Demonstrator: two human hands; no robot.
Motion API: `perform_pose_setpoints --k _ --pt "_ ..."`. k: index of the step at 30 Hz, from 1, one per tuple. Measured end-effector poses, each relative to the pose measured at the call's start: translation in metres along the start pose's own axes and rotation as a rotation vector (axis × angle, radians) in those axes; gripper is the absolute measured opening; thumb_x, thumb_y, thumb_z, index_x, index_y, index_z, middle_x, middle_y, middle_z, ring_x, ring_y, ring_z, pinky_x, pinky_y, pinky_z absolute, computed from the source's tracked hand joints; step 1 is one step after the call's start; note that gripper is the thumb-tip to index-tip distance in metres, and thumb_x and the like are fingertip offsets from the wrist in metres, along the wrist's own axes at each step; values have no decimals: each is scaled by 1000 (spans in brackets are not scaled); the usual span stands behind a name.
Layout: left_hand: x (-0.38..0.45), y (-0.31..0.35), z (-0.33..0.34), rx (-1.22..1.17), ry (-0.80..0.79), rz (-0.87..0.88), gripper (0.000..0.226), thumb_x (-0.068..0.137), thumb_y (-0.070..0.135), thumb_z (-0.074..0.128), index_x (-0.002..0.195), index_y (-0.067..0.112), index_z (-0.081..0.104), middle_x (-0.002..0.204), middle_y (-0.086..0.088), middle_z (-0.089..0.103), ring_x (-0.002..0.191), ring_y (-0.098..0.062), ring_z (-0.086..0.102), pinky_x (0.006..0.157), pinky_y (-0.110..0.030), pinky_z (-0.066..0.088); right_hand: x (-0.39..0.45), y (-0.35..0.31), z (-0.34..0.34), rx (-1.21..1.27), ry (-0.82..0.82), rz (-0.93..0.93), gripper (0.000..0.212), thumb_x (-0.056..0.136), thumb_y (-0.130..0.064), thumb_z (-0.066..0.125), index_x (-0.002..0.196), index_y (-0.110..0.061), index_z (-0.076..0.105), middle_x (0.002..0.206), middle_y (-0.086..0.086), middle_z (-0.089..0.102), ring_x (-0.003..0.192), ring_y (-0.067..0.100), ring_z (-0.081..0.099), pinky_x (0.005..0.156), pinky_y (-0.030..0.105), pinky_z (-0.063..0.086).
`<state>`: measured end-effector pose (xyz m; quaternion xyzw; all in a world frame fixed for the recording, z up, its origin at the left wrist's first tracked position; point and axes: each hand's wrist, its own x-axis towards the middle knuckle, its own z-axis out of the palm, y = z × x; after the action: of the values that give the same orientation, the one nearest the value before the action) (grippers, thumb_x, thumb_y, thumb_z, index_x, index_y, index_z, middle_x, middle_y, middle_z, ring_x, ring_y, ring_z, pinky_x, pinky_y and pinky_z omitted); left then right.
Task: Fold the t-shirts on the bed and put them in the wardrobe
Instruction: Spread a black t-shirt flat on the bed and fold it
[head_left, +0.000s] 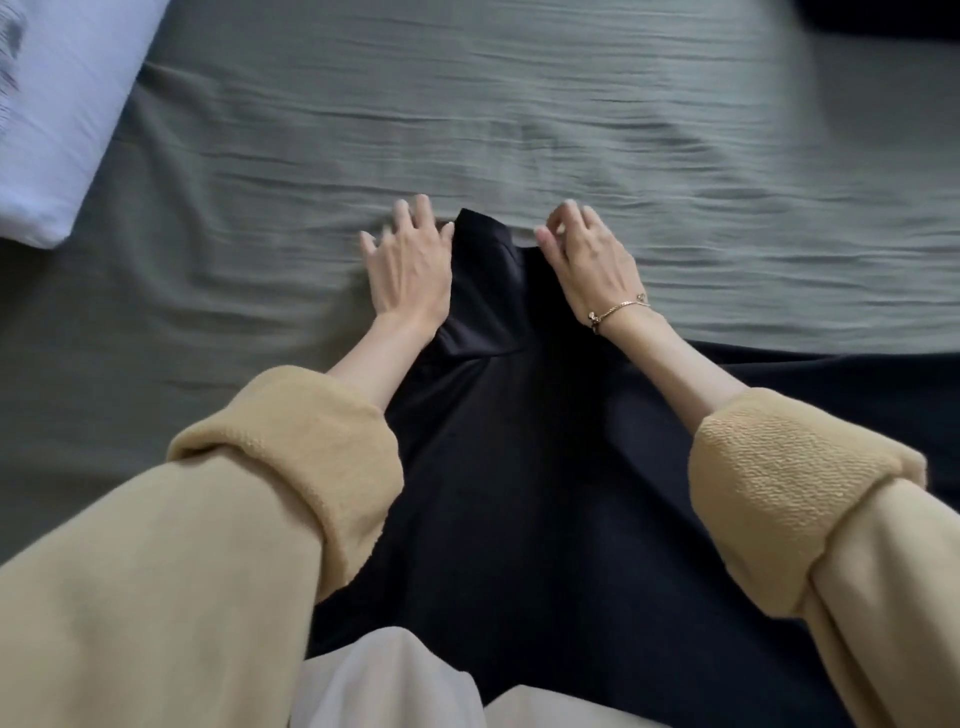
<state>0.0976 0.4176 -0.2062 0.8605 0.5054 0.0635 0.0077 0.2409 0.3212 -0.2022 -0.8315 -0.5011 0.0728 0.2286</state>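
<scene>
A black t-shirt (519, 441) lies on the grey-green bed sheet (519, 114), stretching from my lap towards the middle of the bed, with a folded flap at its far end. My left hand (410, 260) lies palm down with fingers spread at the flap's left edge, partly on the sheet. At the flap's right edge rests my right hand (587, 254), which wears a gold bracelet. Its fingers are loosely bent and no cloth shows between them. More black cloth spreads out to the right under my right forearm.
A white pillow (57, 104) lies at the upper left of the bed. Something dark (883, 15) sits at the top right corner, blurred. My tan sleeves are rolled up, and pale trousers (395, 680) show at the bottom edge.
</scene>
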Motion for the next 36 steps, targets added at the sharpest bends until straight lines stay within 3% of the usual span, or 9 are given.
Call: perform_pose_setpoints --k 3,5,9,12,15,20,24,30,36 --pt "-16 13 0 -11 156 -9 36 100 31 26 119 11 49 117 -10 53 107 -27 49 91 -42 32 -15 27 -16 99 31 93 35 101 -33 34 103 -3 51 106 14 56 99 30 52 76 34 36" --pt "-28 28 1 -70 189 151 36 97 31 29 114 13 55 114 -8 55 106 -27 49 92 -41 30 -32 53 -29 61 -16 71 32 101 -29 37 94 -3 54 96 14 56 95 29 53 79 35 35" --pt "-62 77 2 -138 78 545 37 90 38 32 105 19 60 108 -3 57 104 -22 52 94 -38 23 -68 101 -62 44 -110 32 24 96 -27 50 86 -7 58 83 4 56 78 20 49 75 30 36" --pt "-80 111 -2 -143 -64 634 43 90 45 25 103 20 58 106 -1 56 106 -21 50 96 -39 25 -92 130 -86 24 -120 19 20 91 -31 58 88 -12 57 82 -1 54 76 16 48 78 34 43" --pt "-86 132 -3 -115 -145 642 33 97 45 34 108 20 52 109 3 54 109 -18 47 97 -38 25 -112 157 -103 -103 -28 59 22 91 -33 57 97 -12 58 95 3 56 95 24 52 85 40 38" --pt "-86 177 -4 -190 -294 616 34 96 46 42 111 16 48 114 0 52 112 -19 44 93 -35 33 -158 210 -129 -183 255 555 36 96 -32 46 122 -7 49 127 14 45 121 31 39 95 44 32" --pt "-87 211 -1 -250 -340 586 34 95 47 45 107 15 51 110 -1 54 109 -19 46 92 -34 35 -189 236 -137 -214 367 901 46 92 -32 51 129 -7 41 134 16 40 124 33 35 94 47 32" --pt "-96 254 1 -197 -258 567 35 95 49 43 103 16 49 107 0 53 106 -19 46 89 -33 35 -220 254 -150 -238 380 818 39 89 -25 57 121 -4 48 123 19 46 114 36 40 87 43 33" --pt "-146 291 -6 -128 -103 587 42 99 35 38 136 16 39 141 -4 37 130 -20 33 105 -38 27 -263 257 -161 -311 313 536 21 81 -10 65 100 -4 60 103 17 54 96 36 51 75 45 43"
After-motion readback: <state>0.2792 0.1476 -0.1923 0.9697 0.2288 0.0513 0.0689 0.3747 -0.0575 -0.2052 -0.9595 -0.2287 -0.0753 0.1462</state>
